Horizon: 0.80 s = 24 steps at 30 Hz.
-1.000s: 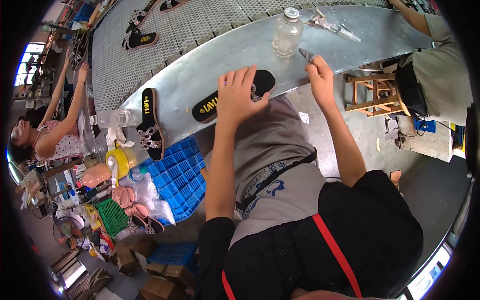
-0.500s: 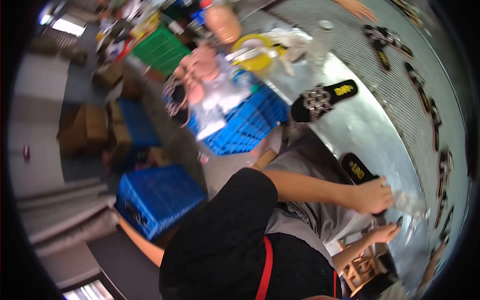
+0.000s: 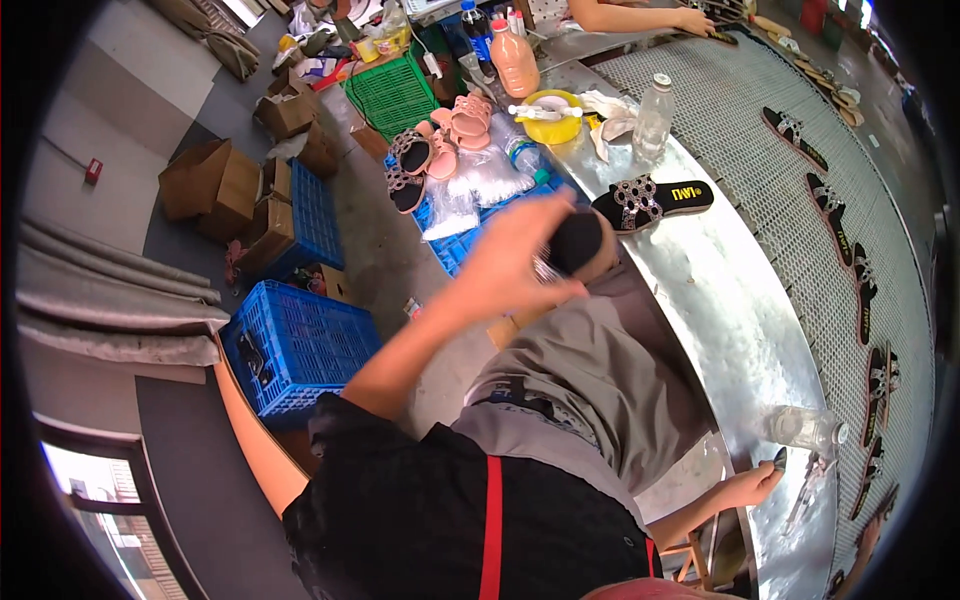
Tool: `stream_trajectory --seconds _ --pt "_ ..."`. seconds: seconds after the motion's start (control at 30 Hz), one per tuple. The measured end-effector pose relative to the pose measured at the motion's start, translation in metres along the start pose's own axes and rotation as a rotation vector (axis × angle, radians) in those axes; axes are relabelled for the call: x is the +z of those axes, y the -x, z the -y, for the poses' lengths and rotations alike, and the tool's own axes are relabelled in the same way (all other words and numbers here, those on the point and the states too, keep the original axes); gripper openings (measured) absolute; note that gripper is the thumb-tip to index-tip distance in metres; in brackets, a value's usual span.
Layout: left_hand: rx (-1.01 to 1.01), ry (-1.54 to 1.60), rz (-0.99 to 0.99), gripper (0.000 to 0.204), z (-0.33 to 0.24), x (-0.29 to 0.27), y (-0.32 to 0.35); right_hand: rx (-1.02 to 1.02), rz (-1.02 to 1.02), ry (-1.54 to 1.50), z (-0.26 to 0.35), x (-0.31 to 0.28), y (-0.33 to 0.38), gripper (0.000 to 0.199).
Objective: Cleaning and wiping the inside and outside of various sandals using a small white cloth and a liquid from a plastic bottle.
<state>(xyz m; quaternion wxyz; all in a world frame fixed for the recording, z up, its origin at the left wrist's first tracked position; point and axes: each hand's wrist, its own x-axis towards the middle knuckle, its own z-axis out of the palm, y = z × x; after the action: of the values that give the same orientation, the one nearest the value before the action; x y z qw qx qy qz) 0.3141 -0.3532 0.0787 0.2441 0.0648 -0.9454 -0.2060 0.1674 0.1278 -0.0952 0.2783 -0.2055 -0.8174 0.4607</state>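
My left hand [image 3: 525, 250] is closed round a black sandal [image 3: 577, 243], lifted over my lap beside the blue crate; the hand is slightly blurred and hides much of the shoe. On the metal bench [image 3: 715, 285], a black sandal with a jewelled strap [image 3: 637, 205] lies just to its right. Low on the right, my right hand [image 3: 755, 487] rests at the bench, pinching a small dark object [image 3: 780, 459] whose kind I cannot make out. A clear bottle [image 3: 800, 428] lies on its side close to those fingers.
Several sandals lie on the mesh conveyor [image 3: 740, 130] along the right. A co-worker's hand [image 3: 692, 22] touches one at the far end. A standing clear bottle [image 3: 654, 120], yellow tape roll [image 3: 550, 118] and blue crate [image 3: 450, 250] with pink sandals [image 3: 468, 122] sit beyond my left hand.
My left hand has moved left and away from the bench's lower part, carrying up the sandal that lay there. My right hand stays near the bottle. The view has shifted.
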Motion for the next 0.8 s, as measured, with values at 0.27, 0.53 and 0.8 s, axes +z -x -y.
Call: stream_trajectory --seconds 0.27,0.53,0.8 --pt "-0.198 -0.417 -0.112 0.097 0.093 -0.065 0.007 -0.101 0.021 -0.088 0.015 0.003 0.01 0.021" --pt "-0.203 -0.555 0.029 0.089 0.2 -0.108 -0.023 -0.191 0.133 0.001 -0.014 -0.002 -0.008 0.022" --pt "0.097 -0.72 0.482 0.087 0.336 -0.121 -0.064 -0.157 0.107 0.021 -0.022 -0.007 -0.011 0.028"
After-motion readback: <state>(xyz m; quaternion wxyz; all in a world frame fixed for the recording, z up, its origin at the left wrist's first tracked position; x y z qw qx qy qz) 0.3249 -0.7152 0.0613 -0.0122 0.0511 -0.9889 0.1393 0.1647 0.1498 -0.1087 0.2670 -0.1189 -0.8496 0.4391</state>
